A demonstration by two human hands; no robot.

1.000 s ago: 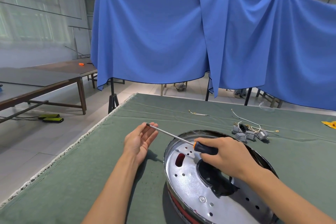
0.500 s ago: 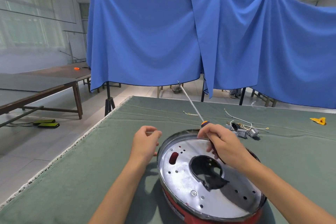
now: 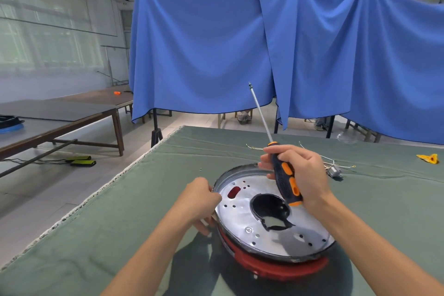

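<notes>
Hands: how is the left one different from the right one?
The right hand grips a screwdriver, tip pointing up; the left hand grips the metal base at its rim. The right hand is lifted above the base; the left hand is low beside it. Both have curled fingers.

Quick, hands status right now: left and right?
Left hand: fingers curled on the rim of the metal base, gripping it.
Right hand: gripping the screwdriver by its handle, shaft pointing up.
</notes>
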